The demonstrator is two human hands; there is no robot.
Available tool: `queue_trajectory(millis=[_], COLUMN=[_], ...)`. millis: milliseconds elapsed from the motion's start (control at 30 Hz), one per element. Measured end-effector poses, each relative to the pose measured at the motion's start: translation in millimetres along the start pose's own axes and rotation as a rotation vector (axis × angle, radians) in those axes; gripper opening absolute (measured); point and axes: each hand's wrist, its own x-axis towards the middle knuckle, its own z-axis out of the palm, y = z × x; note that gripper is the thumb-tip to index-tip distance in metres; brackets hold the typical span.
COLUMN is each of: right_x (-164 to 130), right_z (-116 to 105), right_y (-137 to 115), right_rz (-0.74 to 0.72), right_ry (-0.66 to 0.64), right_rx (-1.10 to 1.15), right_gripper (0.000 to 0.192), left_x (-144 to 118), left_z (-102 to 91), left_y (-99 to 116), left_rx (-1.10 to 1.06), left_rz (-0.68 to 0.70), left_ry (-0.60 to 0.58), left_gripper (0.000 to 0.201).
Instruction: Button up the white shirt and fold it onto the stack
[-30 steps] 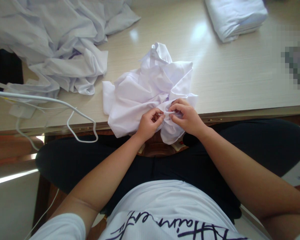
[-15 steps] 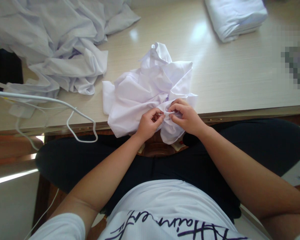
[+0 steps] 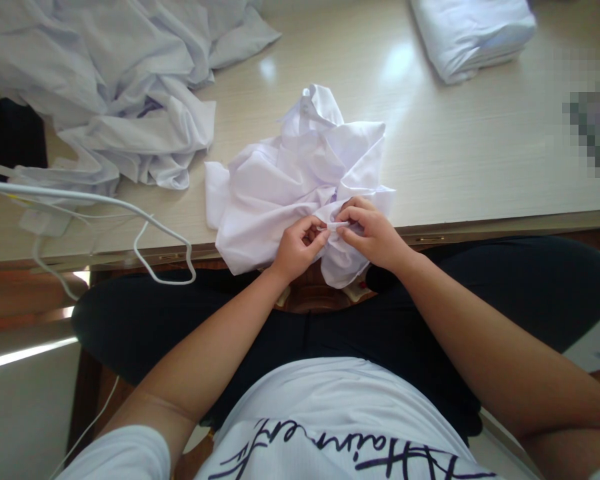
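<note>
A crumpled white shirt lies at the front edge of the table, and part of it hangs over that edge. What looks like its collar or a cuff stands up at the far end of the heap. My left hand pinches a fold of the fabric between thumb and fingers. Close beside it, my right hand grips the same narrow edge, thumb and index finger on the cloth. The fingertips almost meet. Any small detail between them is too fine to make out.
Loose white garments are heaped at the left of the table. A folded white stack sits at the back right. A white cable loops over the left front edge, near a black object. Something pixelated lies far right.
</note>
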Motion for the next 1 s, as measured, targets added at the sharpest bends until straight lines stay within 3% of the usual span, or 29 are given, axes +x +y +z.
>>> queue_trajectory(millis=[1000], right_x=[0.4], right_z=[8.2], right_y=[-1.8], right_rz=[0.048], right_ry=[0.020], right_rx=[-0.148], right_gripper=[0.005], left_x=[2.6], left_z=[3.6], left_y=[0.0], left_rx=[0.035], left_rz=[0.024], left_ry=[0.018], left_gripper=[0.023])
